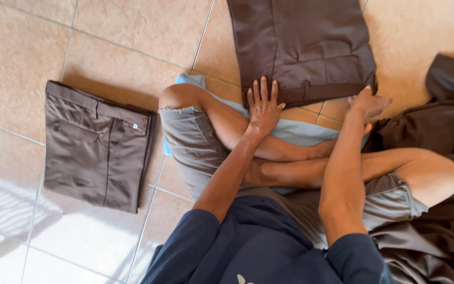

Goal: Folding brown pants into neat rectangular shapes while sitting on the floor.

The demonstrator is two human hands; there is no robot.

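Observation:
A pair of brown trousers (pixel 306 42) lies flat on the tiled floor in front of my crossed legs, its waistband toward me. My left hand (pixel 263 105) rests flat on the waistband's left end, fingers spread. At the waistband's right corner my right hand (pixel 368 102) pinches the edge of the cloth. I sit cross-legged on a light blue cloth (pixel 295 131), in grey shorts and a dark blue shirt.
A folded pair of brown trousers (pixel 98 147) lies on the floor to my left. A heap of brown garments (pixel 442 173) is piled at my right, reaching the frame's right edge. Beige floor tiles (pixel 132 37) surround everything.

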